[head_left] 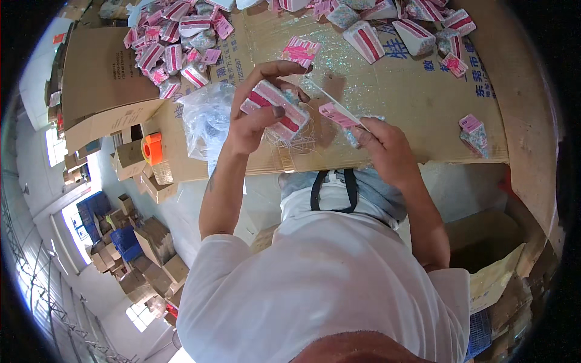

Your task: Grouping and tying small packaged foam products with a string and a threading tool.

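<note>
My left hand [251, 118] is closed around a toy cake slice [266, 103] with white and deep pink layers and a speckled, glittery coat. Fine pale threads [296, 145] hang in a tangle below the slice. Just past my left fingertips is a pink printed tag [301, 51]; whether it is tied to the slice I cannot tell. My right hand [390, 148] pinches a pink card tag [338, 115] by its end. A thin white strip runs from near my left fingertips to my right fingers. Something speckled shows under the right fingers, mostly hidden.
Tagged cake slices lie heaped at the far left [172, 54] and far right [414, 36] of the glitter-strewn cardboard surface [423, 133]. A lone speckled slice [475, 139] lies right. Clear plastic bag [209, 118] sits left, with an orange tape roll [152, 149] beyond it.
</note>
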`<action>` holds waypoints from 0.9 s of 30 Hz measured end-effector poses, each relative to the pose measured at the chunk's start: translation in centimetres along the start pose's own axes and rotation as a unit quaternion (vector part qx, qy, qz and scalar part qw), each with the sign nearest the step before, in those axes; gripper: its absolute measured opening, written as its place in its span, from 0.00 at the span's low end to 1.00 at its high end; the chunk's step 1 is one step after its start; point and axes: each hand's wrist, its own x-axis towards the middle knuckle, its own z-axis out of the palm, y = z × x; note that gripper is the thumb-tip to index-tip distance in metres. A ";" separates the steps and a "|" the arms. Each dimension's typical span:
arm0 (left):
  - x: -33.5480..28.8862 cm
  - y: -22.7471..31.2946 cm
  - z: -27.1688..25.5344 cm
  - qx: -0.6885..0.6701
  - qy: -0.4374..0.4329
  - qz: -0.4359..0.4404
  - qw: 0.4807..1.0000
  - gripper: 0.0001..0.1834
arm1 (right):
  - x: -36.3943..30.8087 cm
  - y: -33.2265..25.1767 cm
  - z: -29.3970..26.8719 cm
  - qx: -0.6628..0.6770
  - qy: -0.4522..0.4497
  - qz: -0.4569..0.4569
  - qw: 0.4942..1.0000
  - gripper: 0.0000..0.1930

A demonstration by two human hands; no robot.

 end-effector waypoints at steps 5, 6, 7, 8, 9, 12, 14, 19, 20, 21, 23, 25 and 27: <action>-0.3 0.9 0.8 0.189 -0.024 -0.006 0.982 0.36 | 0.1 0.4 0.2 -0.016 0.020 0.002 1.000 0.14; -0.3 1.1 1.3 0.189 -0.026 -0.007 0.982 0.36 | 0.1 0.6 0.2 -0.017 0.014 0.003 1.000 0.14; -0.2 1.6 1.9 0.371 -0.058 0.050 0.925 0.35 | 0.1 0.6 0.2 -0.020 0.007 0.004 1.000 0.14; 0.1 2.0 2.8 0.535 -0.091 0.109 0.833 0.34 | 0.1 0.8 0.4 -0.020 0.012 0.007 1.000 0.14; 0.3 2.8 4.2 0.572 -0.135 0.098 0.803 0.32 | 0.1 1.0 0.6 -0.021 0.022 -0.012 0.999 0.14; 0.4 1.9 6.8 0.598 -0.220 0.161 0.754 0.33 | 0.5 3.1 1.3 0.020 0.027 -0.024 0.999 0.14; 0.8 2.4 7.1 0.596 -0.216 0.198 0.748 0.28 | 0.6 3.9 1.0 0.064 0.025 -0.017 0.997 0.14; 3.9 -2.5 3.6 0.162 0.147 0.186 0.958 0.11 | 0.4 3.0 0.1 0.107 0.070 -0.025 0.991 0.14; 5.9 -2.6 4.1 0.139 0.169 0.170 0.961 0.10 | 0.4 3.3 -0.3 0.104 0.075 -0.024 0.991 0.14; 8.2 -4.0 3.8 0.288 0.180 0.154 0.928 0.11 | 0.5 3.6 -0.5 0.105 0.087 -0.020 0.990 0.14; 12.3 -5.6 5.0 0.477 0.097 0.120 0.865 0.22 | 0.1 3.8 -0.9 0.107 0.101 -0.012 0.989 0.14; 14.7 -7.2 5.5 0.550 0.052 0.118 0.825 0.26 | 0.3 3.8 -1.9 0.083 0.115 0.002 0.990 0.14; 16.4 -8.1 5.2 0.640 -0.105 0.320 0.691 0.31 | 0.1 3.3 -2.6 0.078 0.121 -0.006 0.990 0.14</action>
